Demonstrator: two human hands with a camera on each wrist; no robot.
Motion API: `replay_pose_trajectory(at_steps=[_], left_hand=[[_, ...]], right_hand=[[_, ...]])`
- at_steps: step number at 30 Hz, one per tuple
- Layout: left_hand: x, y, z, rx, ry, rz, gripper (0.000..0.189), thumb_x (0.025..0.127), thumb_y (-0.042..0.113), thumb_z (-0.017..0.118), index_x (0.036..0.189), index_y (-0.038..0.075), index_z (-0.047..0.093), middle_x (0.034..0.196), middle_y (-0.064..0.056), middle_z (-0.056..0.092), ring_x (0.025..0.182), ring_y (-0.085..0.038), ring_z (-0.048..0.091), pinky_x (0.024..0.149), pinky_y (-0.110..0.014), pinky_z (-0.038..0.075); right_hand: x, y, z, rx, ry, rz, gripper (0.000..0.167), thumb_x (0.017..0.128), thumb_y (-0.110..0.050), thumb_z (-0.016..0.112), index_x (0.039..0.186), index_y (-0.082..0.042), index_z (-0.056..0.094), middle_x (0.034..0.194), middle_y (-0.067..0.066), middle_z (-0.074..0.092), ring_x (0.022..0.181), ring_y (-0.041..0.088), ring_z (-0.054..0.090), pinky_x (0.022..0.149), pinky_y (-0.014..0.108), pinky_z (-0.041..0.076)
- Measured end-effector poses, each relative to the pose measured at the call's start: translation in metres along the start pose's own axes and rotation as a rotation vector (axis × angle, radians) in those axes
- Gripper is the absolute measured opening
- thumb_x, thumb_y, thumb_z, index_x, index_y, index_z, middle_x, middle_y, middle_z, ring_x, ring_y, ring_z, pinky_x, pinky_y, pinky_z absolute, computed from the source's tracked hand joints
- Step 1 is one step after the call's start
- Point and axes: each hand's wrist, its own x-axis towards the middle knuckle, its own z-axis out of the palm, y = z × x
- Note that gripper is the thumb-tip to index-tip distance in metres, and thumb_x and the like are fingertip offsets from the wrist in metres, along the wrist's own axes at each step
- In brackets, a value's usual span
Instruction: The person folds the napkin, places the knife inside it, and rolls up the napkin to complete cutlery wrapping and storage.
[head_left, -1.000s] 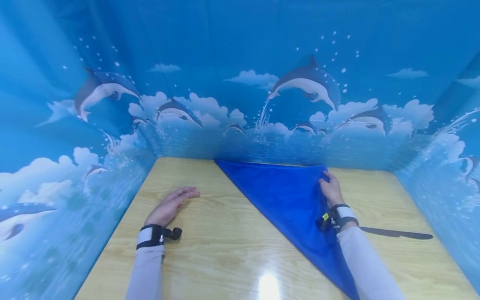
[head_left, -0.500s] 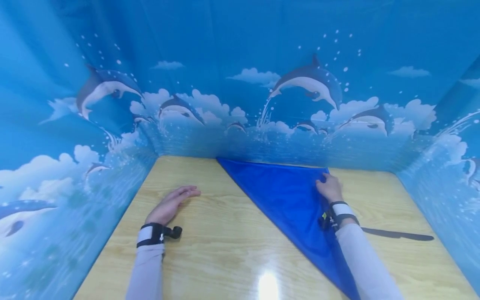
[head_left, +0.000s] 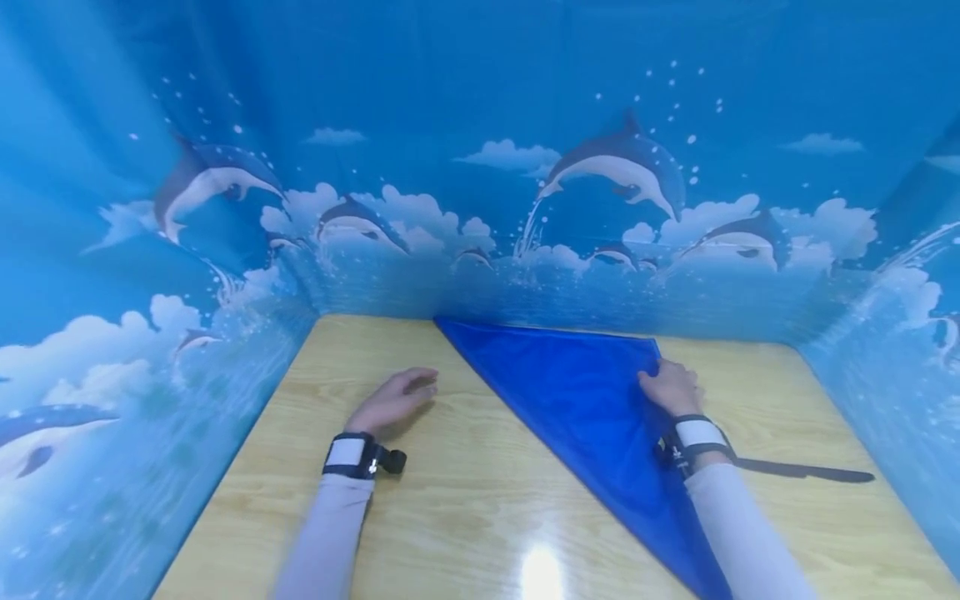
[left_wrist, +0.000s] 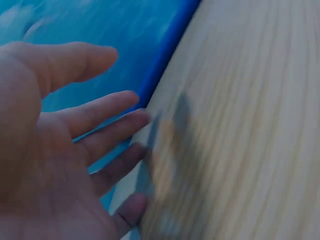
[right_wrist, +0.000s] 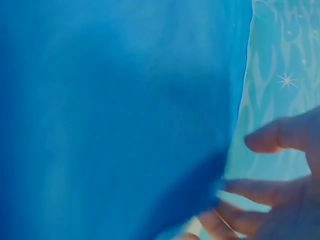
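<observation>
From where I sit at the far end of the feed, I see the person's right hand with its thumb held away from the fingers, the foremost fingertips meeting the side edge of a blue cloth; nothing is clenched or pinched there. That contact falls on the cloth's right side, just nearer than its far right corner. The left hand is released and holds nothing, its fingers loosely spread over the left part of the table, apart from the cloth's slanting edge. I make out the cloth as a triangle lying flat: one side runs along the table's far edge, and the shape narrows toward the near right corner, partly under the right sleeve. Past the right wristband, a dark knife-shaped thing points at the table's right edge. A dolphin-print curtain rises behind the far edge.
</observation>
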Motion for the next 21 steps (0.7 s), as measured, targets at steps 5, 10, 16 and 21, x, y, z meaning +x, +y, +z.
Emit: replay_pose_trajectory(at_steps=[5, 10, 16, 21], left_hand=[[0.029, 0.014, 0.027, 0.208, -0.033, 0.052, 0.062, 0.102, 0.042, 0.059, 0.156, 0.019, 0.041, 0.166, -0.002, 0.028, 0.155, -0.032, 0.019, 0.122, -0.062, 0.016], [0.039, 0.024, 0.038, 0.348, -0.043, 0.067, 0.065, 0.101, 0.045, 0.056, 0.157, 0.018, 0.038, 0.169, -0.001, 0.021, 0.157, -0.035, 0.008, 0.117, -0.072, 0.006], [0.05, 0.035, 0.041, 0.413, -0.011, 0.094, 0.065, 0.102, 0.043, 0.057, 0.157, 0.013, 0.038, 0.17, -0.005, 0.018, 0.156, -0.037, 0.008, 0.115, -0.076, 0.005], [0.056, 0.04, 0.048, 0.472, -0.049, 0.096, 0.063, 0.103, 0.042, 0.054, 0.157, 0.013, 0.038, 0.168, -0.009, 0.023, 0.156, -0.04, 0.008, 0.117, -0.073, 0.006]], right_hand=[[-0.022, 0.01, -0.007, -0.088, -0.015, -0.071, 0.064, 0.102, -0.032, 0.049, 0.143, 0.016, 0.042, 0.148, 0.039, 0.039, 0.128, 0.067, 0.032, 0.099, 0.077, 0.034], [-0.031, 0.013, -0.005, -0.118, 0.017, -0.169, 0.058, 0.1, -0.023, 0.054, 0.14, 0.018, 0.045, 0.146, 0.04, 0.038, 0.125, 0.067, 0.035, 0.1, 0.073, 0.036], [-0.026, 0.024, -0.001, -0.119, 0.04, -0.223, 0.055, 0.099, -0.014, 0.055, 0.139, 0.022, 0.042, 0.144, 0.043, 0.037, 0.127, 0.066, 0.037, 0.109, 0.072, 0.031], [-0.028, 0.029, -0.005, -0.095, 0.033, -0.231, 0.055, 0.099, -0.011, 0.056, 0.141, 0.02, 0.041, 0.142, 0.043, 0.038, 0.129, 0.063, 0.039, 0.11, 0.069, 0.032]])
